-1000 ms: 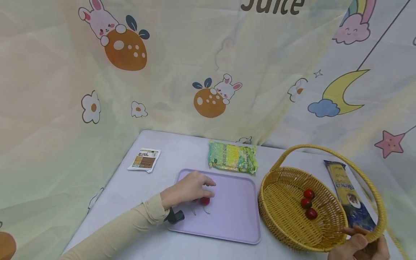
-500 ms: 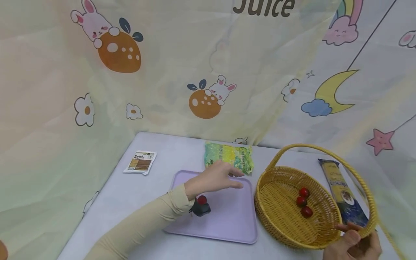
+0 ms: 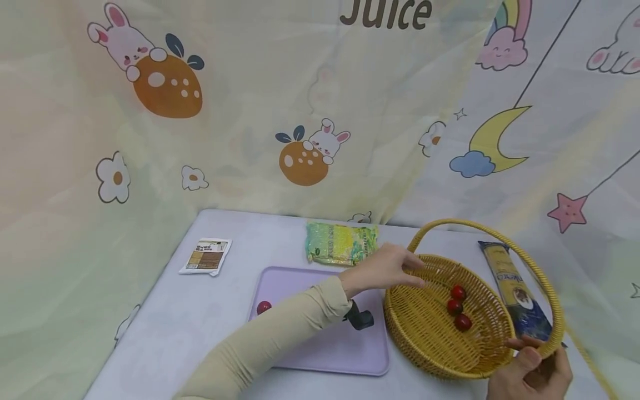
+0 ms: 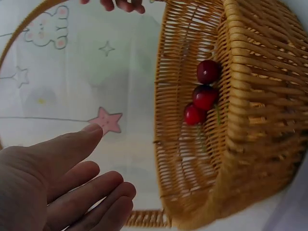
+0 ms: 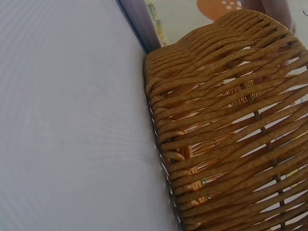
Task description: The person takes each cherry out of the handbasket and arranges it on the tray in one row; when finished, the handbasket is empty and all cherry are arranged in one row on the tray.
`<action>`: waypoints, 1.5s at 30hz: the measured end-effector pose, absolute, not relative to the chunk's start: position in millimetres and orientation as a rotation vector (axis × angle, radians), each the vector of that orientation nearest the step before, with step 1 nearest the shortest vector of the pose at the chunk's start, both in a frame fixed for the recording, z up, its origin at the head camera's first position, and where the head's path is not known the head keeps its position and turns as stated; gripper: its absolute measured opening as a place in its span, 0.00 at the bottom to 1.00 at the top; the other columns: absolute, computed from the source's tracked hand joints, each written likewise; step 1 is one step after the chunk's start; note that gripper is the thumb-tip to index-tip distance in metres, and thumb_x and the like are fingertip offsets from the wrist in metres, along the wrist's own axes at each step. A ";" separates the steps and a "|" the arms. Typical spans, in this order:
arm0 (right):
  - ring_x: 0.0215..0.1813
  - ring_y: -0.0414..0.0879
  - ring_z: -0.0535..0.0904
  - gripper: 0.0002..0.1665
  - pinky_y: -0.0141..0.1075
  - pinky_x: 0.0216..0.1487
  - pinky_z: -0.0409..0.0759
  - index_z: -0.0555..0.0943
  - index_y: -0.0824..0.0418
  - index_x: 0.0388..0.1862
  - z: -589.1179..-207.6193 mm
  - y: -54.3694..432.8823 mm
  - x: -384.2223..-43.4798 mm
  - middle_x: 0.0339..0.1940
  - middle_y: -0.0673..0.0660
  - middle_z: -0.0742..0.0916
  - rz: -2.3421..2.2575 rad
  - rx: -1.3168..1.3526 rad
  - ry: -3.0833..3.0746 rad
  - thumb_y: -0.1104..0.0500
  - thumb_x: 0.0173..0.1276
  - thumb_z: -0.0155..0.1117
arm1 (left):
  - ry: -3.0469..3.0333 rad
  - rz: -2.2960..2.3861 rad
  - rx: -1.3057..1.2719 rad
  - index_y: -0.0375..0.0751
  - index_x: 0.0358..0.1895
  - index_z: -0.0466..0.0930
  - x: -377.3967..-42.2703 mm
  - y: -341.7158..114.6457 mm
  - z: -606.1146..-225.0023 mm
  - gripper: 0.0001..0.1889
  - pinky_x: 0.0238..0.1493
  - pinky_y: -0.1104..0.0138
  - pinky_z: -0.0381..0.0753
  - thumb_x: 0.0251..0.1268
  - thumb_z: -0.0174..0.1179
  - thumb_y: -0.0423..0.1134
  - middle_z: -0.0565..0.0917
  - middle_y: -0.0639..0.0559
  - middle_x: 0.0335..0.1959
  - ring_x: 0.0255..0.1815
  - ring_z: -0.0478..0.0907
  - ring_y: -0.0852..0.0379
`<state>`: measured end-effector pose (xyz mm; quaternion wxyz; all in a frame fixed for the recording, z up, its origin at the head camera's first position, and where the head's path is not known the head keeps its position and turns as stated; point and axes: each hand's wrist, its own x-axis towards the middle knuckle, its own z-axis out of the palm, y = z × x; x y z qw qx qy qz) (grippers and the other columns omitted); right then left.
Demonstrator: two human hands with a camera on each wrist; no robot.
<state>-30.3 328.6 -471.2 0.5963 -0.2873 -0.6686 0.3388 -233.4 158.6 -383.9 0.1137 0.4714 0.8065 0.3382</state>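
Note:
My left hand [image 3: 382, 269] is over the left rim of the yellow wicker basket [image 3: 415, 328], its thumb and fingers apart and nothing seen between them. In the left wrist view the left hand [image 4: 72, 187] has loosely extended fingers. Three dark red cherries [image 3: 455, 307] lie together inside the basket. At the basket's near right side, my right hand [image 3: 532, 369] grips the lower end of the arched handle [image 3: 542, 278]. On the lilac tray [image 3: 350, 355] sits another cherry [image 3: 263, 306]; my left sleeve hides part of that tray. The right wrist view shows mostly basket wall [image 5: 226, 115].
Behind the tray lies a green and yellow packet [image 3: 337, 244]. A small white and brown packet [image 3: 206, 256] is at the back left. A long blue and gold packet [image 3: 517, 291] lies right of the basket. A printed cloth [image 3: 240, 139] hangs behind the table.
My left hand has moved right, from above the cherries on the tray to the basket's left rim. My right hand keeps its grip on the handle. The head view has shifted slightly.

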 end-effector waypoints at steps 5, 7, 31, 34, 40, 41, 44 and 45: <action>0.40 0.25 0.76 0.22 0.23 0.45 0.69 0.74 0.50 0.74 -470.3 334.5 -28.6 0.46 0.28 0.78 0.776 -0.639 -1.555 0.53 0.86 0.47 | 2.350 0.917 1.432 0.52 0.64 0.85 -227.9 199.1 -388.9 0.22 0.62 0.80 0.73 0.71 0.68 0.54 0.88 0.62 0.59 0.54 0.84 0.72; 0.40 0.26 0.77 0.22 0.23 0.45 0.70 0.74 0.48 0.73 -469.4 335.2 -29.0 0.46 0.29 0.79 0.785 -0.664 -1.562 0.53 0.86 0.47 | 2.350 0.905 1.429 0.54 0.64 0.85 -225.9 211.9 -390.5 0.22 0.62 0.80 0.71 0.71 0.68 0.54 0.88 0.63 0.59 0.53 0.83 0.74; 0.38 0.32 0.81 0.18 0.19 0.44 0.79 0.77 0.72 0.66 -470.0 338.8 -35.3 0.46 0.41 0.84 0.843 -0.436 -1.437 0.65 0.84 0.52 | 2.468 1.092 1.100 0.44 0.30 0.93 -220.9 301.8 -434.7 0.12 0.25 0.79 0.69 0.68 0.72 0.48 0.86 0.61 0.20 0.18 0.70 0.72; 0.38 0.32 0.81 0.18 0.19 0.44 0.79 0.77 0.73 0.66 -471.9 338.2 -35.7 0.46 0.42 0.84 0.851 -0.429 -1.426 0.66 0.83 0.51 | 2.462 1.084 1.045 0.43 0.23 0.91 -218.6 308.0 -444.9 0.16 0.17 0.77 0.65 0.67 0.73 0.47 0.80 0.57 0.12 0.09 0.65 0.67; 0.38 0.34 0.82 0.18 0.20 0.43 0.80 0.77 0.74 0.64 -470.8 334.9 -37.1 0.45 0.45 0.84 0.893 -0.378 -1.385 0.67 0.82 0.53 | 2.480 1.054 0.962 0.44 0.17 0.85 -218.1 314.1 -454.2 0.20 0.14 0.74 0.68 0.66 0.74 0.49 0.78 0.55 0.09 0.08 0.71 0.64; 0.38 0.34 0.82 0.18 0.20 0.43 0.80 0.77 0.75 0.64 -470.2 334.6 -37.6 0.45 0.47 0.85 0.910 -0.350 -1.366 0.67 0.82 0.54 | 2.496 1.031 0.960 0.44 0.15 0.83 -218.3 314.9 -455.0 0.22 0.14 0.74 0.67 0.65 0.74 0.49 0.75 0.56 0.07 0.07 0.67 0.64; 0.38 0.35 0.82 0.18 0.20 0.43 0.80 0.77 0.77 0.62 -467.9 334.8 -38.4 0.44 0.48 0.85 0.920 -0.301 -1.346 0.67 0.82 0.55 | 2.538 0.952 0.985 0.44 0.12 0.81 -218.8 317.8 -456.8 0.25 0.14 0.73 0.63 0.63 0.75 0.51 0.69 0.58 0.05 0.07 0.60 0.65; 0.37 0.35 0.82 0.18 0.20 0.43 0.80 0.77 0.78 0.62 -467.2 335.3 -38.4 0.43 0.49 0.85 0.921 -0.292 -1.342 0.67 0.81 0.55 | 2.552 0.927 0.999 0.45 0.13 0.82 -219.0 319.0 -457.1 0.23 0.15 0.74 0.64 0.62 0.76 0.51 0.70 0.60 0.06 0.08 0.61 0.66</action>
